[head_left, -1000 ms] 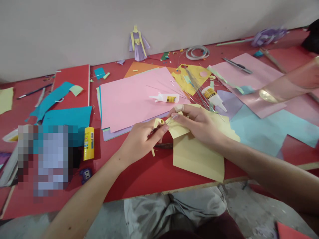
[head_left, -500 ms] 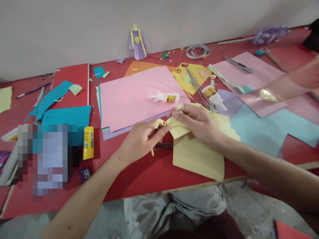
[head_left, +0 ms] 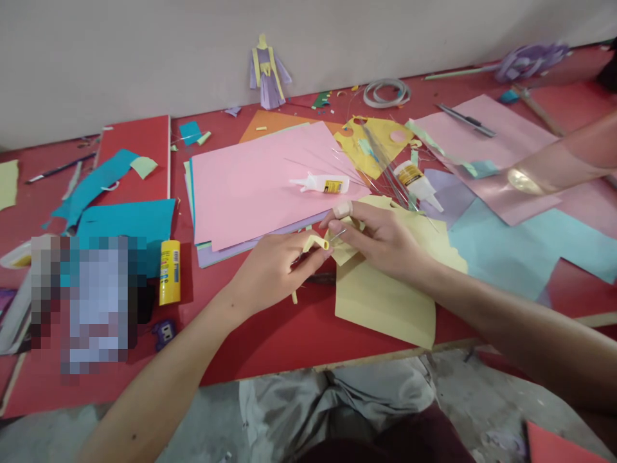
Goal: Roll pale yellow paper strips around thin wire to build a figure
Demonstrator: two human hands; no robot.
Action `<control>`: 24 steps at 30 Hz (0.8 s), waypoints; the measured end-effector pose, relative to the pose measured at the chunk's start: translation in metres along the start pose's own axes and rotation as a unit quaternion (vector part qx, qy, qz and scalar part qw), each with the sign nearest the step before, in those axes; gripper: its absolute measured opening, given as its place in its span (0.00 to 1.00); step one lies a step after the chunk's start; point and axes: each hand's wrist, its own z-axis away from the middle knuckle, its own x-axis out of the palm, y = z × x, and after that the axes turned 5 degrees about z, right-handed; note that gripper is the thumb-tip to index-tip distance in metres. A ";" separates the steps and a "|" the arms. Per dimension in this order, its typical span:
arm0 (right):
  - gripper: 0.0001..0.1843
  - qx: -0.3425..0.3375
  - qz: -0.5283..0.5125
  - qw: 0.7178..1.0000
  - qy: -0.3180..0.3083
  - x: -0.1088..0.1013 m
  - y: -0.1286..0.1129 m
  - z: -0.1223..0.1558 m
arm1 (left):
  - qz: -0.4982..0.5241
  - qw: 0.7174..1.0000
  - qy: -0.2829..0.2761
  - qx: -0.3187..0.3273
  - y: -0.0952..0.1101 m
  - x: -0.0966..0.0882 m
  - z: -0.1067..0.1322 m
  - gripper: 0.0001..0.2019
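Observation:
My left hand (head_left: 270,270) is closed around a small folded strip of yellow paper (head_left: 314,242), its hollow end pointing right between thumb and forefinger. Close beside that end, my right hand (head_left: 380,235) pinches a thin metal wire (head_left: 340,235). A pale band wraps one finger of this hand. Under the right hand lies a sheet of yellow paper (head_left: 380,308), with smaller yellow pieces on top. A dark stick-like thing partly shows below the left fingers. Just beyond the hands, a white glue bottle (head_left: 322,184) rests on a stack of pink paper (head_left: 245,186).
A yellow glue stick (head_left: 169,272) stands at left near blue paper (head_left: 130,225). Rightward are a second glue bottle (head_left: 415,183), thin wires, a cutter (head_left: 465,120) and a see-through bottle-like object (head_left: 563,157). A purple paper figure (head_left: 268,74) leans on the wall.
The hollow end of the yellow paper strip has turned slightly down and right, nearer my right fingers. Both hands keep their hold. The whole view has shifted a little.

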 end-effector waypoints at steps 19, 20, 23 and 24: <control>0.10 -0.034 0.070 0.996 -0.051 0.001 0.000 0.001 | -0.037 0.998 -0.028 0.032 0.000 0.000 0.001 0.10; 0.10 -0.034 0.069 0.996 -0.051 0.001 0.001 0.001 | -0.037 0.998 -0.028 0.032 0.000 0.000 0.001 0.10; 0.11 -0.035 0.066 0.996 -0.051 0.001 0.001 0.001 | -0.037 0.998 -0.034 0.026 0.000 0.000 0.001 0.10; 0.11 -0.036 0.066 0.996 -0.050 0.001 0.001 0.001 | -0.038 0.998 -0.035 0.025 0.000 0.000 0.001 0.09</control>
